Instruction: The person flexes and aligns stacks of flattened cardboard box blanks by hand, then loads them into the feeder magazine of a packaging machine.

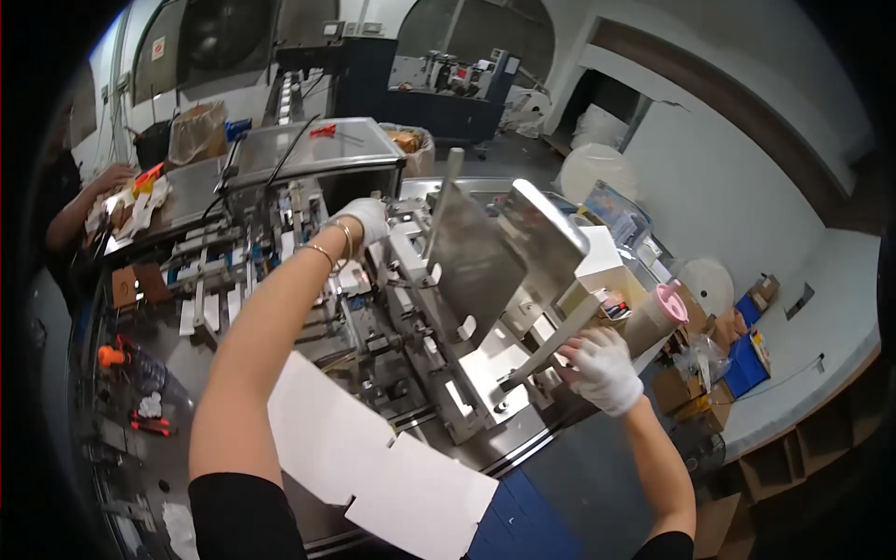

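My left hand (368, 220), in a white glove with bracelets at the wrist, reaches over the machine's rails (392, 308); its fingers are hidden. At the machine's right side is my right hand (605, 370), in a white glove that leaves the fingertips bare. Its fingers are loosely bent and apart, close beside a slanted metal bar (553, 343); whether they touch it I cannot tell. Two upright metal plates (476, 257) stand between my hands. Below my arms lies a flat white cardboard sheet (373, 448) with slots cut in its edge.
A pink-lidded cup (667, 306) and a white box (599, 257) stand beyond my right hand. On the left are an orange-capped bottle (140, 366) and red-handled tools (151, 425). A co-worker's arm (89, 201) is at the far left. Blue bins (747, 359) and cartons are at right.
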`<control>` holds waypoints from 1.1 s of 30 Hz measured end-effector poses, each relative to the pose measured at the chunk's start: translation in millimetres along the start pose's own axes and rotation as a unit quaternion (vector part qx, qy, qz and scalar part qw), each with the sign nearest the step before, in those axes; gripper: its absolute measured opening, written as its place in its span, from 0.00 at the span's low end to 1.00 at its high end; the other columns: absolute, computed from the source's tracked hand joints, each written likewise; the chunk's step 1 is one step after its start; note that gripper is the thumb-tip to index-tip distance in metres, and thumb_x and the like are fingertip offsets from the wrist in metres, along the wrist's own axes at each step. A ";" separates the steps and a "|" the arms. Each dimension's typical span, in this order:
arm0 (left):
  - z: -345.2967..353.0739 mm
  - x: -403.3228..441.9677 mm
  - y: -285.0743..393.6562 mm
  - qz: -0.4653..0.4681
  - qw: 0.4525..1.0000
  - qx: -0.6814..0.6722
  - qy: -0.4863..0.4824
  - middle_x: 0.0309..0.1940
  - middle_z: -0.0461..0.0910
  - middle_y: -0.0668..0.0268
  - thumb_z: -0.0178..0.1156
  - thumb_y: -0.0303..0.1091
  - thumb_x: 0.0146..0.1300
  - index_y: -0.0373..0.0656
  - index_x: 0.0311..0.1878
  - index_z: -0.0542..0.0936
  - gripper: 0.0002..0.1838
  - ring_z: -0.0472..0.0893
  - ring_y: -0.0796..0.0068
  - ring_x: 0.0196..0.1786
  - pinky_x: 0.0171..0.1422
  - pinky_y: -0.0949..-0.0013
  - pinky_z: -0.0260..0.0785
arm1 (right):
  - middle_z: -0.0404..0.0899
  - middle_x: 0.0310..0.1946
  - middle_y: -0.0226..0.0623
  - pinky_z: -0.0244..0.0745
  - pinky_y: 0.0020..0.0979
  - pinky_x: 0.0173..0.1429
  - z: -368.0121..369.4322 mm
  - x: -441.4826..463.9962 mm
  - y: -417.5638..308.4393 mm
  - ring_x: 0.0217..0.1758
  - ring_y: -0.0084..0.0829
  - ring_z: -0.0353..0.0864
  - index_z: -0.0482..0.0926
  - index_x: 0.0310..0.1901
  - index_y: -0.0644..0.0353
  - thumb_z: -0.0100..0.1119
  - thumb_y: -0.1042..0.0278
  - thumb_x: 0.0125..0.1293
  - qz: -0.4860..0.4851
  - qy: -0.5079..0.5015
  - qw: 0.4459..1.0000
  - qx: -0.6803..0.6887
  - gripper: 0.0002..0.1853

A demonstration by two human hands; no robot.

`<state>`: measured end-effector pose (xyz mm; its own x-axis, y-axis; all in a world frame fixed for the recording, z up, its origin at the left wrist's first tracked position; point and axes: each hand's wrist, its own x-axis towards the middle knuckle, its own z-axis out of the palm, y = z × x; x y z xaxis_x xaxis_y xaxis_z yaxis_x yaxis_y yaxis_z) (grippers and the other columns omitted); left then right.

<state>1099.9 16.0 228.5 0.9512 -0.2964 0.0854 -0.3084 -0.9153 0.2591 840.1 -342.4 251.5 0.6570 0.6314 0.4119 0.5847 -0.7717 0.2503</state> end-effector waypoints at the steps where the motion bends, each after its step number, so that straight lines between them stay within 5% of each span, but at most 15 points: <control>1: -7.5 -15.3 -2.9 0.020 0.999 0.012 -0.023 0.36 0.81 0.51 0.59 0.35 0.47 0.40 0.40 0.82 0.16 0.81 0.58 0.40 0.46 0.64 0.73 | 0.78 0.32 0.30 0.67 0.35 0.49 -8.7 -8.8 -5.2 0.42 0.31 0.76 0.78 0.36 0.53 0.66 0.65 0.48 0.038 0.001 0.999 0.017 0.12; 4: -23.2 -62.5 7.0 0.067 0.988 0.003 -0.139 0.42 0.81 0.56 0.58 0.37 0.51 0.43 0.46 0.80 0.19 0.79 0.60 0.46 0.51 0.64 0.71 | 0.76 0.22 0.35 0.71 0.30 0.36 -11.6 -48.4 -26.3 0.29 0.27 0.77 0.79 0.32 0.58 0.63 0.70 0.54 0.309 -0.048 0.922 0.227 0.05; 7: 28.2 -38.1 -9.5 0.144 0.973 0.004 -0.181 0.44 0.80 0.56 0.53 0.40 0.56 0.42 0.48 0.78 0.18 0.77 0.58 0.48 0.54 0.62 0.68 | 0.80 0.27 0.38 0.73 0.29 0.37 33.2 -79.1 -39.1 0.30 0.25 0.77 0.80 0.38 0.62 0.58 0.69 0.60 0.380 -0.106 0.853 0.343 0.08; 9: 57.0 -20.6 -6.2 0.140 0.977 -0.002 -0.160 0.41 0.80 0.54 0.53 0.40 0.57 0.41 0.45 0.78 0.17 0.78 0.57 0.46 0.51 0.61 0.69 | 0.79 0.38 0.35 0.73 0.26 0.41 82.9 -92.1 -44.4 0.39 0.25 0.78 0.74 0.49 0.67 0.48 0.67 0.66 0.500 -0.048 0.629 0.594 0.15; 10: 67.3 -13.5 -1.3 0.137 0.980 0.030 -0.139 0.39 0.80 0.54 0.53 0.39 0.58 0.40 0.44 0.79 0.16 0.78 0.57 0.45 0.49 0.61 0.69 | 0.79 0.37 0.33 0.72 0.25 0.40 103.2 -91.5 -51.8 0.40 0.23 0.76 0.70 0.53 0.68 0.46 0.67 0.67 0.540 0.013 0.564 0.624 0.17; 12: 130.8 19.8 -29.2 0.136 0.987 0.001 -0.089 0.35 0.81 0.52 0.54 0.37 0.57 0.40 0.40 0.81 0.13 0.81 0.55 0.40 0.43 0.59 0.73 | 0.78 0.35 0.30 0.71 0.25 0.39 170.8 -120.2 -51.1 0.38 0.21 0.75 0.72 0.53 0.61 0.48 0.66 0.67 0.495 0.134 0.466 0.721 0.16; 13: 144.0 26.6 -39.9 0.219 0.972 0.053 -0.067 0.35 0.81 0.61 0.51 0.36 0.62 0.42 0.43 0.80 0.13 0.79 0.69 0.36 0.40 0.67 0.71 | 0.78 0.35 0.28 0.70 0.24 0.38 159.9 -98.4 -50.7 0.37 0.20 0.75 0.76 0.50 0.58 0.50 0.65 0.66 0.419 -0.001 0.792 0.444 0.13; 14: 126.0 -0.8 -14.2 0.132 0.922 -0.358 -0.065 0.37 0.80 0.65 0.50 0.37 0.63 0.44 0.46 0.79 0.13 0.77 0.73 0.36 0.40 0.68 0.71 | 0.78 0.34 0.27 0.70 0.23 0.39 171.2 -83.5 -57.8 0.37 0.21 0.76 0.78 0.45 0.58 0.52 0.64 0.65 0.408 0.135 0.653 0.624 0.11; 15: 87.2 -25.8 27.2 -0.046 0.940 -0.321 -0.104 0.40 0.80 0.65 0.50 0.39 0.64 0.44 0.47 0.78 0.14 0.77 0.75 0.38 0.42 0.70 0.70 | 0.78 0.40 0.32 0.74 0.28 0.45 166.9 -78.8 -57.0 0.46 0.27 0.77 0.76 0.48 0.62 0.58 0.65 0.62 0.427 0.129 0.455 0.771 0.15; 16: 105.8 -15.2 19.5 -0.033 0.921 -0.375 -0.099 0.40 0.79 0.66 0.50 0.43 0.65 0.44 0.46 0.78 0.15 0.76 0.76 0.40 0.44 0.68 0.69 | 0.77 0.42 0.33 0.72 0.28 0.50 156.1 -71.7 -57.3 0.49 0.27 0.76 0.74 0.50 0.62 0.58 0.65 0.62 0.477 0.077 0.440 0.757 0.16; 18: 174.7 32.3 -27.0 -0.039 0.854 -0.506 -0.116 0.39 0.78 0.68 0.53 0.47 0.63 0.46 0.45 0.78 0.17 0.74 0.77 0.41 0.43 0.66 0.67 | 0.76 0.47 0.35 0.70 0.29 0.56 183.2 -66.0 -61.6 0.53 0.29 0.74 0.72 0.53 0.61 0.57 0.64 0.62 0.398 0.206 0.386 0.806 0.18; 19: 174.0 33.7 -23.2 -0.039 0.855 -0.504 -0.119 0.39 0.78 0.68 0.53 0.47 0.63 0.46 0.45 0.78 0.17 0.74 0.77 0.41 0.43 0.66 0.67 | 0.74 0.51 0.36 0.69 0.31 0.58 188.4 -66.1 -59.5 0.54 0.30 0.73 0.70 0.55 0.59 0.54 0.63 0.64 0.379 0.192 0.419 0.803 0.20; 22: 174.2 29.7 -25.2 -0.032 0.869 -0.479 -0.118 0.38 0.78 0.67 0.53 0.47 0.63 0.46 0.44 0.78 0.16 0.74 0.77 0.41 0.43 0.66 0.67 | 0.72 0.44 0.28 0.73 0.27 0.55 183.4 -66.8 -54.0 0.49 0.23 0.73 0.68 0.52 0.54 0.58 0.75 0.60 0.371 0.133 0.352 0.849 0.18; 23: 173.6 31.1 -29.5 -0.029 0.875 -0.470 -0.115 0.38 0.78 0.67 0.53 0.47 0.62 0.46 0.44 0.78 0.16 0.74 0.77 0.41 0.43 0.66 0.67 | 0.73 0.45 0.30 0.72 0.29 0.56 217.9 -81.0 -46.6 0.50 0.25 0.74 0.67 0.54 0.55 0.56 0.74 0.61 0.260 0.149 0.237 0.924 0.19; 33: 174.5 18.6 -16.3 0.008 0.911 -0.407 -0.066 0.37 0.78 0.67 0.53 0.47 0.62 0.46 0.43 0.78 0.16 0.74 0.77 0.39 0.41 0.67 0.68 | 0.74 0.45 0.33 0.71 0.31 0.57 259.8 -72.3 -32.2 0.50 0.27 0.74 0.70 0.53 0.56 0.53 0.67 0.64 0.312 0.130 0.408 0.848 0.16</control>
<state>1122.9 -22.2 58.0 0.9222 -0.3867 -0.0074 -0.1691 -0.4204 0.8914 897.4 -343.3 -13.9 0.9860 0.1531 0.0654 -0.0254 0.5267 -0.8497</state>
